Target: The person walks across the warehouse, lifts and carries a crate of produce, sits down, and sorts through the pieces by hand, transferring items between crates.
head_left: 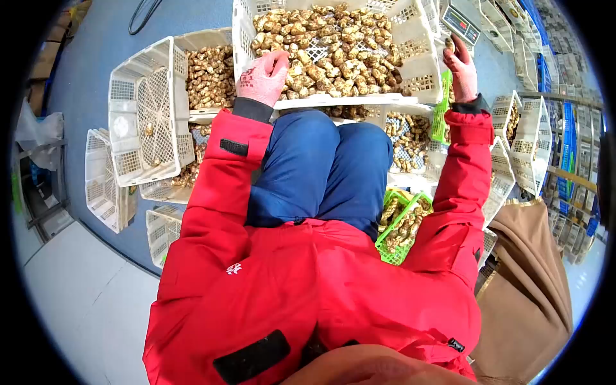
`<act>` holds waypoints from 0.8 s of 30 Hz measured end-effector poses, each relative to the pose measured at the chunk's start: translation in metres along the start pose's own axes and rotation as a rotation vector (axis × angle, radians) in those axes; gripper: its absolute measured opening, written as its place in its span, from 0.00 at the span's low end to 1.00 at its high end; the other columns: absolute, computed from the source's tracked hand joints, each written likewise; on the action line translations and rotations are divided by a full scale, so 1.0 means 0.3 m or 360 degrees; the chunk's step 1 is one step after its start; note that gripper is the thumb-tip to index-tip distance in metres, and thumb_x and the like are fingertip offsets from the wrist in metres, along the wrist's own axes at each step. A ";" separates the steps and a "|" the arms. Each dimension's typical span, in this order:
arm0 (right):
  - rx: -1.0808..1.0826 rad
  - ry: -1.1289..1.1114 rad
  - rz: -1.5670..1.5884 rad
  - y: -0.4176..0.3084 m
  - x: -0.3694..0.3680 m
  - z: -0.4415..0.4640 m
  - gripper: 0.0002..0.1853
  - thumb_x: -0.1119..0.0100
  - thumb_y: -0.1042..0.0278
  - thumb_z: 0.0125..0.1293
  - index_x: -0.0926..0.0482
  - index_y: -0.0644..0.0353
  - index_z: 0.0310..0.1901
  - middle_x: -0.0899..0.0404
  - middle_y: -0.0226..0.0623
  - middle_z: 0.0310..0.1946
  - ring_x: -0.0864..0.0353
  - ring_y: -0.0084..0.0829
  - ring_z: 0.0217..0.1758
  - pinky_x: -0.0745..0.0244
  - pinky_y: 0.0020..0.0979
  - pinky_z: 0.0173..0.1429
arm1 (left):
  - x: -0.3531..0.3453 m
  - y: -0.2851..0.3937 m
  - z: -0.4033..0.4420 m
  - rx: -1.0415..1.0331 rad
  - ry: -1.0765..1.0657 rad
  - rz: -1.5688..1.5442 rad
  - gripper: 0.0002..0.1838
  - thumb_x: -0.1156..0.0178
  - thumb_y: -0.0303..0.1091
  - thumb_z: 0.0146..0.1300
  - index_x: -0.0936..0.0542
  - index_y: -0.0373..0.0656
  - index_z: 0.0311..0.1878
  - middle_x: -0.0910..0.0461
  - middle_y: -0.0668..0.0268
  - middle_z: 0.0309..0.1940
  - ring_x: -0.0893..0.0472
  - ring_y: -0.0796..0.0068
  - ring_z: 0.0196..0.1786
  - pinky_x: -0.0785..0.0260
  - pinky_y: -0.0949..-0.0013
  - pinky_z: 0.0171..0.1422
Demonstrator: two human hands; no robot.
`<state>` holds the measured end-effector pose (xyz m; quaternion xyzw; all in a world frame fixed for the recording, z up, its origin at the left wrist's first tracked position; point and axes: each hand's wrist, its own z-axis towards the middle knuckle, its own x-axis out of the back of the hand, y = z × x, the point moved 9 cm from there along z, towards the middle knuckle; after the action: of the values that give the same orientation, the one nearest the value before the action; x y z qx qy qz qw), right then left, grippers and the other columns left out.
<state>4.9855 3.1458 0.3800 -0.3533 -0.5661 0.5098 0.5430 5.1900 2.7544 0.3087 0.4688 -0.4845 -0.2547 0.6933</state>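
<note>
A white plastic crate (410, 48) in front of my knees holds many brown-and-cream, mushroom-like pieces (340, 70). My left hand (264, 76), in a pink glove, is at the crate's near left side, over the pieces. Its fingers are curled together, and what they hold, if anything, is hidden. Beyond the crate's right side, my right hand (461, 70) is raised in a pink glove with dark fingertips. A small mushroom-like piece (450, 44) is pinched between its fingers. Just below and left of that hand stands a green basket (440, 115).
A digital scale (461, 25) stands at the upper right. White crates (144, 122) with few pieces lean at left; fuller ones surround my legs. A green basket (393, 255) of pieces sits by my right hip. Brown cloth (526, 289) hangs at lower right.
</note>
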 end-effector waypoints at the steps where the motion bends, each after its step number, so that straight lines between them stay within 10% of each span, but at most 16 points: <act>1: 0.0070 0.0074 -0.0370 0.043 0.041 0.030 0.27 0.41 0.65 0.59 0.31 0.65 0.60 0.23 0.41 0.49 0.23 0.28 0.50 0.29 0.26 0.55 | 0.001 0.000 0.000 -0.0009 0.0026 -0.0020 0.14 0.46 0.43 0.62 0.20 0.47 0.45 0.18 0.59 0.38 0.19 0.59 0.40 0.28 0.64 0.44; 2: 0.0271 0.0221 -0.1397 -0.057 0.009 0.019 0.30 0.37 0.61 0.56 0.31 0.63 0.60 0.22 0.44 0.48 0.23 0.28 0.51 0.29 0.26 0.54 | 0.012 0.025 -0.008 -0.0009 0.0032 0.0074 0.14 0.46 0.43 0.63 0.21 0.47 0.46 0.18 0.59 0.38 0.19 0.60 0.41 0.28 0.64 0.45; 6: -0.0119 -0.0475 -0.0527 0.027 -0.473 0.039 0.21 0.40 0.59 0.59 0.22 0.60 0.52 0.19 0.40 0.45 0.20 0.29 0.45 0.26 0.26 0.51 | -0.011 -0.025 -0.010 0.0119 -0.0042 -0.0173 0.13 0.46 0.41 0.64 0.21 0.46 0.47 0.18 0.61 0.40 0.19 0.62 0.43 0.29 0.67 0.47; 9: -0.0128 -0.1391 -0.1403 0.182 -0.926 -0.027 0.23 0.44 0.48 0.60 0.21 0.54 0.52 0.18 0.40 0.45 0.19 0.31 0.47 0.26 0.34 0.53 | -0.022 -0.042 -0.006 0.0148 -0.0085 -0.0127 0.12 0.45 0.38 0.63 0.20 0.45 0.46 0.18 0.60 0.40 0.18 0.62 0.42 0.28 0.68 0.46; 14: -0.0181 -0.1203 -0.2009 0.329 -1.144 -0.041 0.21 0.41 0.51 0.53 0.17 0.60 0.39 0.18 0.47 0.39 0.18 0.41 0.45 0.24 0.40 0.50 | 0.001 0.005 -0.002 0.0172 -0.0113 -0.0102 0.11 0.45 0.37 0.63 0.20 0.44 0.46 0.19 0.58 0.37 0.18 0.65 0.35 0.27 0.68 0.41; 15: -0.0125 -0.1168 -0.1960 0.337 -1.137 -0.031 0.19 0.40 0.53 0.51 0.16 0.61 0.36 0.18 0.48 0.39 0.17 0.41 0.42 0.23 0.39 0.46 | -0.011 -0.022 -0.006 0.0191 -0.0132 -0.0121 0.12 0.46 0.34 0.66 0.22 0.41 0.49 0.22 0.67 0.43 0.24 0.82 0.41 0.32 0.77 0.46; 18: -0.0082 -0.1272 -0.1518 0.273 -1.096 -0.044 0.19 0.37 0.54 0.50 0.18 0.63 0.37 0.17 0.46 0.35 0.18 0.35 0.39 0.25 0.34 0.45 | -0.015 -0.016 -0.009 0.0112 -0.0094 -0.0143 0.12 0.46 0.36 0.65 0.21 0.43 0.48 0.20 0.63 0.41 0.21 0.72 0.42 0.29 0.72 0.47; 21: -0.0848 -0.1238 0.0283 0.257 -1.001 -0.088 0.22 0.41 0.62 0.63 0.27 0.61 0.57 0.20 0.31 0.45 0.21 0.24 0.44 0.25 0.29 0.49 | -0.008 -0.030 -0.007 0.0047 0.0029 -0.0232 0.12 0.44 0.38 0.63 0.19 0.44 0.44 0.18 0.60 0.39 0.18 0.65 0.42 0.28 0.68 0.46; 24: -0.0800 -0.1189 0.0954 0.019 -0.868 -0.165 0.30 0.44 0.60 0.66 0.39 0.58 0.67 0.25 0.30 0.51 0.25 0.21 0.50 0.27 0.31 0.56 | -0.022 -0.047 -0.007 0.0116 -0.0018 -0.0232 0.12 0.44 0.38 0.63 0.20 0.44 0.44 0.18 0.59 0.35 0.18 0.63 0.36 0.28 0.66 0.40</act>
<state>5.0748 2.9085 0.3028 -0.4129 -0.6996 0.5821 0.0343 5.1908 2.7544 0.2931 0.5262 -0.4620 -0.2894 0.6526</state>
